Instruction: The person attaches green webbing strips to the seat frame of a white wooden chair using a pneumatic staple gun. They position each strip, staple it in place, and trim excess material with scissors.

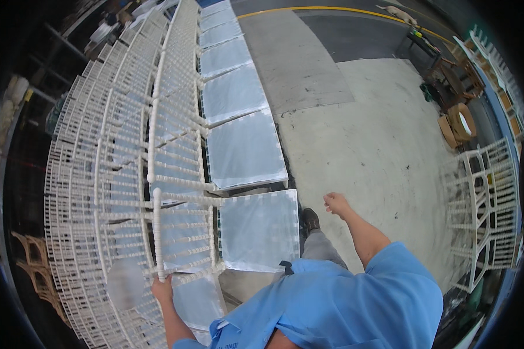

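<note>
A white chair with ringed, bamboo-like spindles stands beside me, its seat (259, 230) covered in pale, glossy sheet. My left hand (163, 289) is closed round the near upper corner of its backrest (183, 235). Over the floor to the right hangs my right hand (336, 203), apart from any chair. Its fingers are curled in, and nothing shows in them. Directly ahead, a matching chair's covered seat (247, 151) sits close to this one, part of a long row.
Several more rows of white chairs (122, 125) fill the left side. Concrete floor (367, 134) runs along the right. At the right edge are white chair frames (483, 215), an open cardboard box (461, 123) and wooden furniture (451, 78). Something pale (399, 14) lies at the far right.
</note>
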Tool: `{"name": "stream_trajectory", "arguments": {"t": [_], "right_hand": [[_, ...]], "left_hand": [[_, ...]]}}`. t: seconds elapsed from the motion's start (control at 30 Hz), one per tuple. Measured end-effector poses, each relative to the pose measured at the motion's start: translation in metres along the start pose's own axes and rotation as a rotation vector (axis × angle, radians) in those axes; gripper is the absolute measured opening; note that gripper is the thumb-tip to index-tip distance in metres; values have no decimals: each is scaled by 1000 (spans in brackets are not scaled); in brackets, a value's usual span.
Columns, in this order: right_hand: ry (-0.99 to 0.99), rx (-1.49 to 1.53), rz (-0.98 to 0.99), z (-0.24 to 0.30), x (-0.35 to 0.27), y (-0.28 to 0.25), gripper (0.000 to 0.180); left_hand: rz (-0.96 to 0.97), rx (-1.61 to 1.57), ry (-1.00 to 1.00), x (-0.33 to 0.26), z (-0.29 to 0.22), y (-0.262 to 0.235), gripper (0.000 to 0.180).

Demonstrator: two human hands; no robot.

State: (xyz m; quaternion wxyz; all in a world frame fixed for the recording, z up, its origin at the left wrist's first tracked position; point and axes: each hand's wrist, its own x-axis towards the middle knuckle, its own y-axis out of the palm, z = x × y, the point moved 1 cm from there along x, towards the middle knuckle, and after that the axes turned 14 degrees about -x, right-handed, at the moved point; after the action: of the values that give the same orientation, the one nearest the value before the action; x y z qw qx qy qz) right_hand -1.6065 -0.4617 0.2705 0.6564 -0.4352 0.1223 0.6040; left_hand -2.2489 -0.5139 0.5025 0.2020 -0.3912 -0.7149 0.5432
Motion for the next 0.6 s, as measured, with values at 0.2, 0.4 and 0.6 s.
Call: {"name": "stream_trajectory", "arguments": {"t": [0.2, 0.4, 0.6], "right_hand": [[277, -140, 46, -66, -74, 25, 42], [489, -81, -29, -115, -122, 8, 39], [418, 177, -156, -103, -109, 13, 36]], "left_hand": [[1, -127, 138, 3, 21, -1, 44], [49, -134, 152, 17, 46, 6, 52], [69, -142, 157, 24, 61, 13, 51]]}}
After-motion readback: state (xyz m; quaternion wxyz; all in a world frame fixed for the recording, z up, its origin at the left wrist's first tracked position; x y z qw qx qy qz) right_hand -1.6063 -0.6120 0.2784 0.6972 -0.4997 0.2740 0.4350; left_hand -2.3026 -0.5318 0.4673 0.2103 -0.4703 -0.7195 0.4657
